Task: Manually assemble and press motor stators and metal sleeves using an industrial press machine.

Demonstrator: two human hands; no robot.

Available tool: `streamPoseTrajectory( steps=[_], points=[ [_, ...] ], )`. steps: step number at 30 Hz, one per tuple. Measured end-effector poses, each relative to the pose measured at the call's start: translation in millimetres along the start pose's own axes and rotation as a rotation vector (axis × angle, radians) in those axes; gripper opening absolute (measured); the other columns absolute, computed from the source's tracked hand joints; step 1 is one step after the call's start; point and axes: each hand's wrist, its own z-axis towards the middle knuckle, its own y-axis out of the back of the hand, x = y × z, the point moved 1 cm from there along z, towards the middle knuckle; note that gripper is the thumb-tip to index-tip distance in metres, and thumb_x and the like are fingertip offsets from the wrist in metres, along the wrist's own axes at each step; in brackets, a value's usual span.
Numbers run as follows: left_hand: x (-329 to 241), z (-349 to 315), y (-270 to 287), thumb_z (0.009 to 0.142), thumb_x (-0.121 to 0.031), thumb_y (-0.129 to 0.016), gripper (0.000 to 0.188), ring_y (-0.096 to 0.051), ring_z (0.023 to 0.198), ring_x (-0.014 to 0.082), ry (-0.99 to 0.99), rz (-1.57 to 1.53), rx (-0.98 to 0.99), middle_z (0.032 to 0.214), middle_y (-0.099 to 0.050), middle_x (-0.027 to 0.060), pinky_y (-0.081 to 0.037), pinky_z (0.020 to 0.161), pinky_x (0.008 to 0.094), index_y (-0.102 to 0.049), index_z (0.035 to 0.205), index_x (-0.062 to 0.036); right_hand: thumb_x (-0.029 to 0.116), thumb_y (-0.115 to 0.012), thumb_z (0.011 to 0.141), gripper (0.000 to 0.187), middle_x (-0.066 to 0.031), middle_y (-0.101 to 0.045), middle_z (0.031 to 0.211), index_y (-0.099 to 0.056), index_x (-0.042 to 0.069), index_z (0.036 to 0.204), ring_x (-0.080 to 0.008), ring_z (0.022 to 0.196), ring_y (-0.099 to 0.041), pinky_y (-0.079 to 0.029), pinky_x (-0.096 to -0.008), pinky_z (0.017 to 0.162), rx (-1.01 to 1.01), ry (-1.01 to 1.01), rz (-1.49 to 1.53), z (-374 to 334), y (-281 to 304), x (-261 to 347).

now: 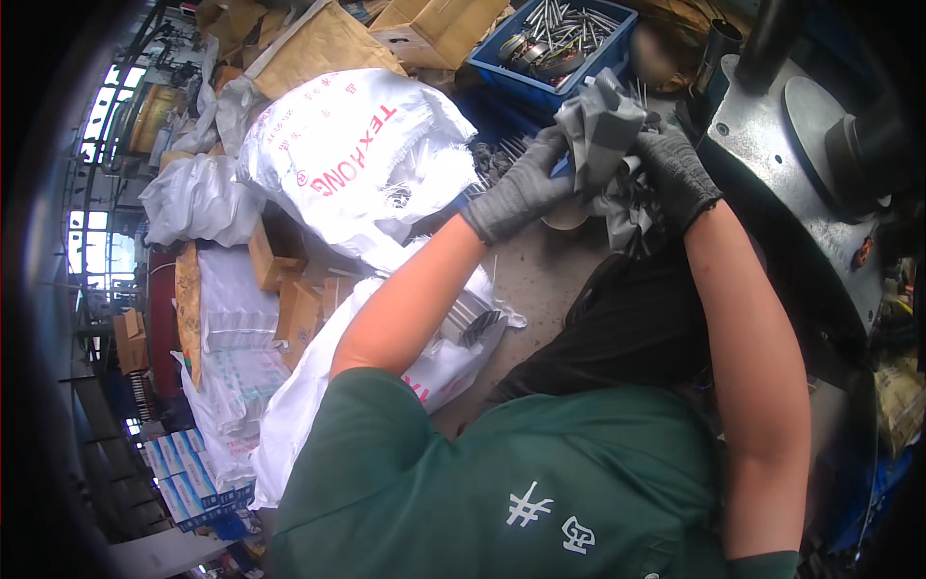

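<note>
Hands point(521, 193) — gloved; gripping grey bundle point(602, 130)

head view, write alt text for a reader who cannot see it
Gloved left hand and right hand hold a crumpled grey bundle between them. Beyond is a blue crate of metal rods; white sacks lie to the left, a metal machine stands right.

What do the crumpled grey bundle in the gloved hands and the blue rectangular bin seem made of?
Crumpled grey bundle: perhaps matte plastic sheeting or coated cloth, given its stiff, sharp folds.
Blue rectangular bin: probably moulded plastic, smooth-finished, judging by its uniform colour.
</note>
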Motion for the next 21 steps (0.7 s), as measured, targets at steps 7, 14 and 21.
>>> streamPoseTrajectory(
  steps=[7, 14, 21],
  points=[
    [12, -143, 59, 0.083, -0.039, -0.075, 0.064, -0.061, 0.120, 0.0394, 0.653, 0.465, 0.557, 0.131, -0.059, 0.0258, -0.048, 0.104, 0.0440, -0.060, 0.133, -0.0033, 0.015, -0.071, 0.088, 0.020, -0.0007, -0.064, 0.077, -0.068, 0.011, 0.107, -0.0094, 0.052, -0.057, -0.045, -0.0232, 0.046, -0.258, 0.066, 0.263, 1, -15, 26],
    [-14, -223, 117, 0.089, -0.029, -0.064, 0.039, -0.066, 0.111, 0.0364, 0.707, 1.114, 0.913, 0.118, -0.066, 0.0243, -0.053, 0.094, 0.0469, -0.067, 0.121, -0.0057, 0.018, -0.071, 0.089, 0.016, -0.0027, -0.065, 0.081, -0.066, 0.011, 0.103, -0.0093, 0.056, -0.059, -0.044, -0.0239, 0.046, -0.297, 0.175, 0.268, 29, 0, 5],
    [-26, -163, 142, 0.091, -0.013, -0.059, 0.028, -0.072, 0.090, 0.0371, 0.636, 0.998, 0.426, 0.094, -0.072, 0.0212, -0.055, 0.080, 0.0472, -0.068, 0.118, -0.0096, 0.016, -0.071, 0.089, 0.015, -0.0027, -0.064, 0.076, -0.065, 0.009, 0.101, -0.0093, 0.055, -0.060, -0.046, -0.0238, 0.045, -0.341, 0.037, 0.385, 6, -21, 31]
  ],
)
